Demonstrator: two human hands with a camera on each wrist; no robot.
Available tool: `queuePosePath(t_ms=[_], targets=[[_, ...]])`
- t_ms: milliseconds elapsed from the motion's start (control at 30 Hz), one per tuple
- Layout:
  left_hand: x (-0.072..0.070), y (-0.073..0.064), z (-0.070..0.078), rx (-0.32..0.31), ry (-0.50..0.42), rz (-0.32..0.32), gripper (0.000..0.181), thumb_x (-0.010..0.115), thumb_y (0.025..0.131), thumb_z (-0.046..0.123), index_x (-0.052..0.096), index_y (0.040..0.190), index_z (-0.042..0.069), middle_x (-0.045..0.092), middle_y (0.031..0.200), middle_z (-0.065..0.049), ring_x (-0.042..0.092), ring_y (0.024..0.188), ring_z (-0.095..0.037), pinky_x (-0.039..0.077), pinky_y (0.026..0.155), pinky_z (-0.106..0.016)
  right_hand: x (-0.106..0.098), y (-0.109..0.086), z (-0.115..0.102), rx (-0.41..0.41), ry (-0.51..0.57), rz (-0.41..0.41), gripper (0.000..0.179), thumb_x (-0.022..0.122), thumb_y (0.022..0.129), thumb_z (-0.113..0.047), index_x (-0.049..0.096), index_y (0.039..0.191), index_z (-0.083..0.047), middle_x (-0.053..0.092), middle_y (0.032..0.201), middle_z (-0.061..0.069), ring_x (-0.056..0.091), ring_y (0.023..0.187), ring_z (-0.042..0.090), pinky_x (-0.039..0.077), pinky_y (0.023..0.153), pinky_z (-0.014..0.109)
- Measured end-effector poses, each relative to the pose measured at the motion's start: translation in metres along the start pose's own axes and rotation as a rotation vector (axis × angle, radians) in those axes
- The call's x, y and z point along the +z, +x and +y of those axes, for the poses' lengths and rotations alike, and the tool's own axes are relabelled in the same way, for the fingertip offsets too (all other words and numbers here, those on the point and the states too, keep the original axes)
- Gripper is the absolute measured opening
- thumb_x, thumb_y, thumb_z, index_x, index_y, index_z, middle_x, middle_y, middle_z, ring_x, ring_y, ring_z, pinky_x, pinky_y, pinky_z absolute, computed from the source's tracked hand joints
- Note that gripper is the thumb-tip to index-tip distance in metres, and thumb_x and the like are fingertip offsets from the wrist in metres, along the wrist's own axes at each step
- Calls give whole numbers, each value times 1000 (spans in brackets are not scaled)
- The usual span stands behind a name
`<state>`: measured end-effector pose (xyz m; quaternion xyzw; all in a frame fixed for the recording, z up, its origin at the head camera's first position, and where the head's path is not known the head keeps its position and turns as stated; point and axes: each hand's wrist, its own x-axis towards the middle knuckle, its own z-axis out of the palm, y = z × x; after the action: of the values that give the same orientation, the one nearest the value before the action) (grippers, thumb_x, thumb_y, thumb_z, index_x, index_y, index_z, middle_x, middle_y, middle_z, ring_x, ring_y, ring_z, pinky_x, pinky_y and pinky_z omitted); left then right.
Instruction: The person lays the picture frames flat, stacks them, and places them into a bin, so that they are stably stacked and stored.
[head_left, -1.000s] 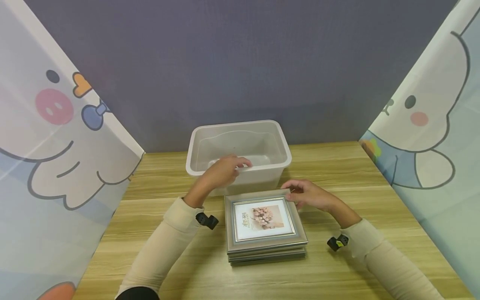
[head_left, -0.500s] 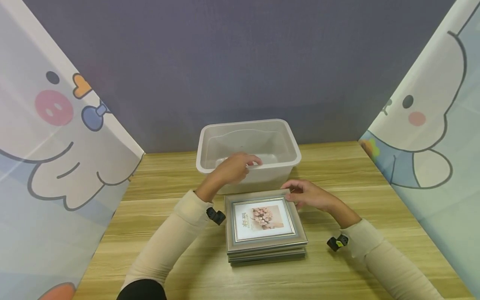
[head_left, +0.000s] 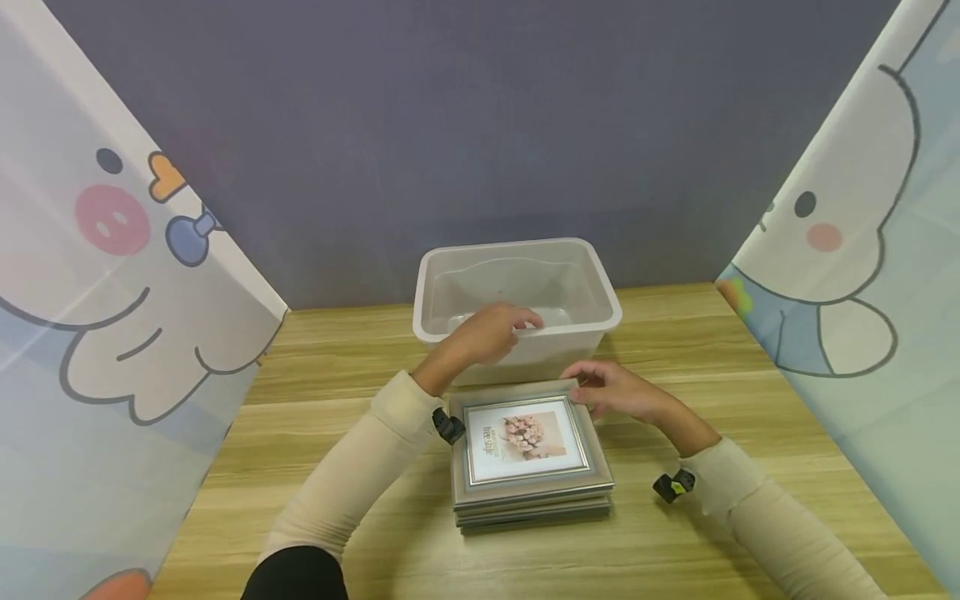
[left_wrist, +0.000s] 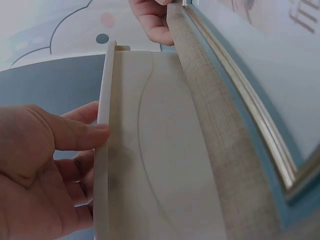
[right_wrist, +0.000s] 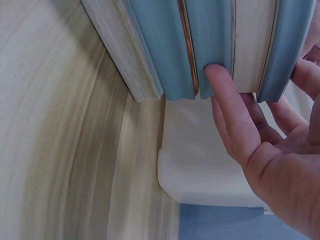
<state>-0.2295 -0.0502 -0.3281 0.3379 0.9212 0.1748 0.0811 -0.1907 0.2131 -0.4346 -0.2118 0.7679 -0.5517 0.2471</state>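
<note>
A pale grey plastic bin (head_left: 517, 358) stands behind a stack of several picture frames. My left hand (head_left: 491, 332) grips the bin's near rim; in the left wrist view, the thumb of this hand (left_wrist: 35, 165) lies over the rim (left_wrist: 102, 150), with fingers on the other side. The top picture frame (head_left: 480, 492) has a beige and silver border round a printed flower picture. At the stack's far right corner, my right hand (head_left: 618, 392) holds the frames. The right wrist view shows a finger of this hand (right_wrist: 275, 145) against the blue-grey sides of the stacked frames (right_wrist: 212, 45).
Everything stands on a wood-grain table (head_left: 337, 350). A dark grey panel (head_left: 480, 125) rises behind the bin. Cartoon-printed walls (head_left: 832, 250) flank the table on both sides. The left wrist camera (head_left: 448, 425) overlaps the stack's left edge in the head view.
My left hand and the bin have slid steadily to the right along the back of the stack. The frames and my right hand have stayed in place.
</note>
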Motion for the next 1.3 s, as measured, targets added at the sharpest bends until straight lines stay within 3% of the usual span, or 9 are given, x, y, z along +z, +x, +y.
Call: queuePosePath(t_ms=[200,433,567,733,800,1033,1300], targets=[[-6,-8,-6,-3,-25,-1,49,59,98,-1,59,144,17,65,135,-11,60,126,-27,48,109,-42,0,2,2,-8,-20,-3,38,63,101,-19,57,132,2,65,115,20,66,96,24,62,73,48],[-22,-28,-15,57,-38,109,46,64,98,5,59,143,12,64,137,-12,60,126,-27,45,112,-44,-1,4,2,-9,-26,7,37,64,101,-18,58,132,1,64,116,21,65,97,24,62,74,49],[-27,-45,-21,54,-114,173,42,65,98,6,61,139,8,64,137,-13,60,125,-30,49,106,-47,0,4,1,1,-14,2,38,64,101,-19,57,133,1,64,115,21,65,97,26,62,75,49],[-22,-68,-30,24,-245,227,40,66,97,7,62,136,4,64,129,-16,63,118,-35,54,99,-47,2,4,1,0,-20,4,39,64,101,-19,57,133,1,64,115,21,64,98,26,62,75,48],[-18,-78,-35,15,-287,202,40,65,97,8,61,137,3,63,128,-19,62,117,-38,53,99,-48,2,4,0,-3,-29,9,39,64,101,-19,57,133,1,64,115,21,64,97,25,62,75,48],[-4,-107,-47,-22,-337,-2,52,66,100,17,50,147,2,58,138,-23,60,123,-39,51,103,-51,1,1,1,1,-54,25,39,64,100,-18,57,134,1,63,113,18,62,86,19,61,69,46],[34,-125,-65,-82,-538,-121,63,65,101,25,39,153,1,39,152,-28,51,131,-46,50,104,-54,2,-1,1,10,-24,26,40,64,101,-19,56,135,1,63,114,18,64,91,19,62,73,50]])
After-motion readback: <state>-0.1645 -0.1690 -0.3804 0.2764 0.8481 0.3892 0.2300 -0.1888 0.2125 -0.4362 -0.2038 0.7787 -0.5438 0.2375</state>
